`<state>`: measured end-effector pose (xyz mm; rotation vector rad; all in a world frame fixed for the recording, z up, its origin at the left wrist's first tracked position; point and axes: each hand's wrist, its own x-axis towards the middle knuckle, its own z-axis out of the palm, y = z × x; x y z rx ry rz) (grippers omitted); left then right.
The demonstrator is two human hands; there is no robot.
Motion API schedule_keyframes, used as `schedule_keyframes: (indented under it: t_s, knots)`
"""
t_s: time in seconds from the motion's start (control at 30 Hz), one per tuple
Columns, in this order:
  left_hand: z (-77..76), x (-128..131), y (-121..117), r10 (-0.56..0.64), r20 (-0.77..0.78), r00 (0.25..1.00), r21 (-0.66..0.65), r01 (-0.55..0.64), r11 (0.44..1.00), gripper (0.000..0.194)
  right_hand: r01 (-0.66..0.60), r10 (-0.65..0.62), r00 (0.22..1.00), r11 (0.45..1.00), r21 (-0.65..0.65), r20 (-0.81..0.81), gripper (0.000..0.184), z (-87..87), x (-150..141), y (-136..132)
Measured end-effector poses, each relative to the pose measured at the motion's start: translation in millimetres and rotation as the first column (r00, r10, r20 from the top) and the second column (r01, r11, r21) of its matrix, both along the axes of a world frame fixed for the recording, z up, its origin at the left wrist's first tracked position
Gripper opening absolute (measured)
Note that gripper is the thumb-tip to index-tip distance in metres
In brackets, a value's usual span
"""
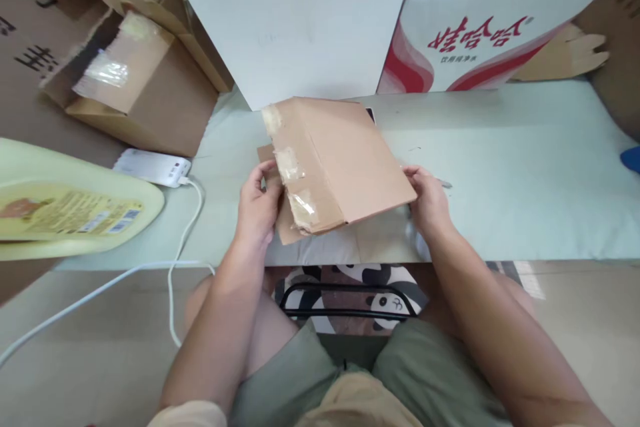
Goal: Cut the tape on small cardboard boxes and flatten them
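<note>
A folded piece of brown cardboard [357,153] is held tilted over the pale green table, with torn clear tape [304,203] along its left flap. My left hand [259,203] is closed on its left side, the fingertips partly hidden behind the flap. At the right corner, my right hand [427,197] pinches the cardboard's edge. Something thin and grey [445,183] shows just beyond the right hand, too small to name. A dark corner of an object [371,115] peeks out behind the cardboard.
White cartons [305,33] and a red-and-white carton [480,33] stand along the back. On the left are an opened brown box [165,93], a white power bank [153,167] with a cable [187,233], and a yellow bottle [75,203]. A blue object [631,159] lies far right.
</note>
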<state>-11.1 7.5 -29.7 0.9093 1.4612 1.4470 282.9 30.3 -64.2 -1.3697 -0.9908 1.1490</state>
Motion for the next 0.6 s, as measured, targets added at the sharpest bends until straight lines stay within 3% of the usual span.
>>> schedule_keyframes:
  t_s: [0.1,0.27,0.37,0.43,0.53,0.6]
  knots:
    - [7.8,4.7,-5.9,-0.053,0.135,0.989,0.013,0.052,0.999,0.039,-0.106,0.107,0.993,0.994,0.028,-0.054,0.039,13.6,-4.9,-13.2]
    - [8.0,5.8,-6.8,-0.049,0.257,0.965,0.115,0.019,0.993,0.054,-0.157,0.204,0.969,0.944,0.290,-0.139,0.079,26.6,-7.8,-26.3]
    - [4.6,2.0,-7.9,-0.057,0.289,0.956,0.166,0.009,0.986,0.051,-0.309,0.326,0.945,0.917,0.254,-0.030,0.090,25.7,-8.4,-27.6]
    - [2.2,-1.5,-11.3,-0.111,0.303,0.946,0.143,0.070,0.987,0.054,-0.360,0.356,0.933,0.913,0.190,0.058,0.090,23.6,-8.4,-27.9]
    - [-0.6,-5.1,-17.0,-0.243,0.290,0.925,0.121,0.217,0.969,0.051,-0.344,0.319,0.934,0.924,0.166,0.158,0.085,19.4,-7.7,-27.7]
    - [-2.4,-5.8,-18.5,-0.272,0.230,0.935,0.152,0.241,0.959,0.046,-0.313,0.279,0.943,0.929,0.196,0.183,0.086,16.5,-7.6,-26.9]
